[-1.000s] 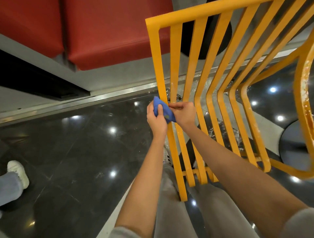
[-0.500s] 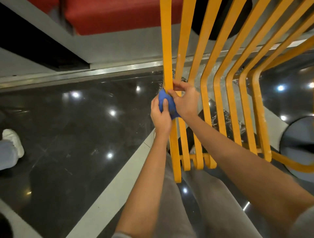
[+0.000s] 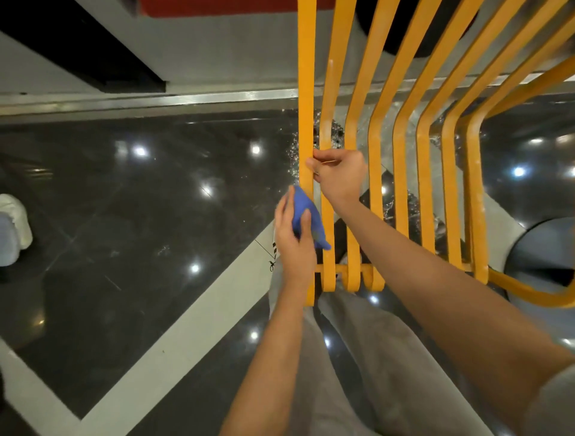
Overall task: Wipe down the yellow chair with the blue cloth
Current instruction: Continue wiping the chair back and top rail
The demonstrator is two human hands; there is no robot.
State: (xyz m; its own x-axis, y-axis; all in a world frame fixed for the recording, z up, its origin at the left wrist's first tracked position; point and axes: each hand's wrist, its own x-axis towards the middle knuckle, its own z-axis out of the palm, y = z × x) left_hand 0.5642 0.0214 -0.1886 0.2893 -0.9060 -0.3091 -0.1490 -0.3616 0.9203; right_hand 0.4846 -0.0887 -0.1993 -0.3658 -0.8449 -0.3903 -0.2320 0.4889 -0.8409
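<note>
The yellow chair (image 3: 401, 130) fills the upper right, its slatted back running down toward my legs. My left hand (image 3: 294, 246) holds the blue cloth (image 3: 306, 214) wrapped against the outermost left slat, low down near the crossbar. My right hand (image 3: 337, 175) grips the two leftmost slats just above the cloth, fingers curled round them. White specks show on several slats.
Glossy black floor with a pale stripe (image 3: 174, 339) lies below. A red bench (image 3: 217, 3) on a grey base sits at the top. Another person's white shoe (image 3: 14, 225) is at the left edge. A round grey table base (image 3: 547, 249) stands at the right.
My left hand has slid the cloth down the left slat toward the crossbar. My right hand has let go of the cloth and now grips the slats above. The view has tilted downward.
</note>
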